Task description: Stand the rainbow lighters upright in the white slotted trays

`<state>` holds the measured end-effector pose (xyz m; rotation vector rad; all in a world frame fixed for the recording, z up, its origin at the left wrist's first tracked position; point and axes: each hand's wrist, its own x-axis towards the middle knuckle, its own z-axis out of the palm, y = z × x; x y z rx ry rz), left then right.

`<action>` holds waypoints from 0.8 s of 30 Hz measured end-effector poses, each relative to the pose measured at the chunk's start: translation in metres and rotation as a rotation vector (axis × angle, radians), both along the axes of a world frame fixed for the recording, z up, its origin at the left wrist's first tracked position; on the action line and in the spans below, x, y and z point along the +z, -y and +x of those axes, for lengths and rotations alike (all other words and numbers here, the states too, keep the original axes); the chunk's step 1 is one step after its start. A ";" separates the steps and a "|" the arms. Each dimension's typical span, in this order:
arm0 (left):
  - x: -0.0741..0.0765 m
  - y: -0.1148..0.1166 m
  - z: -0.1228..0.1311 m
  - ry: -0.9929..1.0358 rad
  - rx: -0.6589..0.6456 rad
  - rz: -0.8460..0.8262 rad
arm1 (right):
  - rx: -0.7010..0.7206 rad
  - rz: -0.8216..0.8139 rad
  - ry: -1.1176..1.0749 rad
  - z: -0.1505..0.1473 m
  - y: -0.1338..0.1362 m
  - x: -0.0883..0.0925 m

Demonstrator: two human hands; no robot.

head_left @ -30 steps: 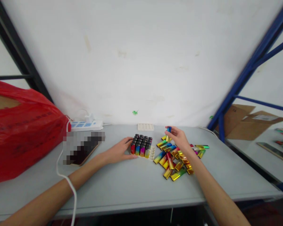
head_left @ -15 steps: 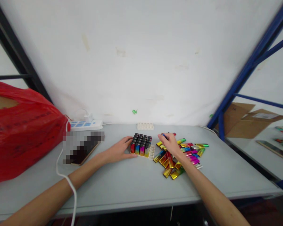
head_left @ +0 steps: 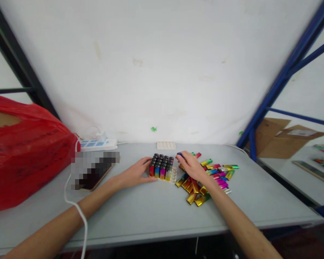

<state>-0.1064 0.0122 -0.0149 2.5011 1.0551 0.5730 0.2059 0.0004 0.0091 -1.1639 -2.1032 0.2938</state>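
Observation:
A white tray [head_left: 174, 175] with round sockets carries several rows of upright metallic lighters [head_left: 160, 168] with black tops; the sockets at its right end are bare. My left hand [head_left: 136, 172] grips the tray's left end, thumb along the front and fingers behind. Just right of the tray, my right hand [head_left: 192, 167] pinches a dark blue lighter [head_left: 180, 154], mostly covered by the fingers. Beneath and beside that hand lies a loose pile of shiny lighters [head_left: 218, 174] in gold, red, pink, green and blue.
Against the wall sits a second white socketed tray [head_left: 166, 145]. To the left are a phone [head_left: 97, 176], a power strip [head_left: 98, 144], a red plastic bag [head_left: 29, 154] and a white cable [head_left: 82, 216]. A blue metal frame [head_left: 280, 86] bounds the right side.
My right hand has moved slightly left, toward the tray's bare end, carrying the dark blue lighter. My left hand stays at the tray.

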 end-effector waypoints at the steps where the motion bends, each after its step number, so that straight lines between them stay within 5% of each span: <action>1: 0.000 0.000 0.000 0.006 -0.003 0.001 | 0.004 0.033 0.044 0.001 0.000 0.000; 8: -0.002 -0.001 -0.001 -0.004 -0.011 0.019 | -0.076 0.009 0.176 0.001 -0.001 -0.005; 24: 0.000 -0.001 -0.001 0.013 -0.022 0.018 | 0.055 0.018 0.295 0.011 -0.009 -0.009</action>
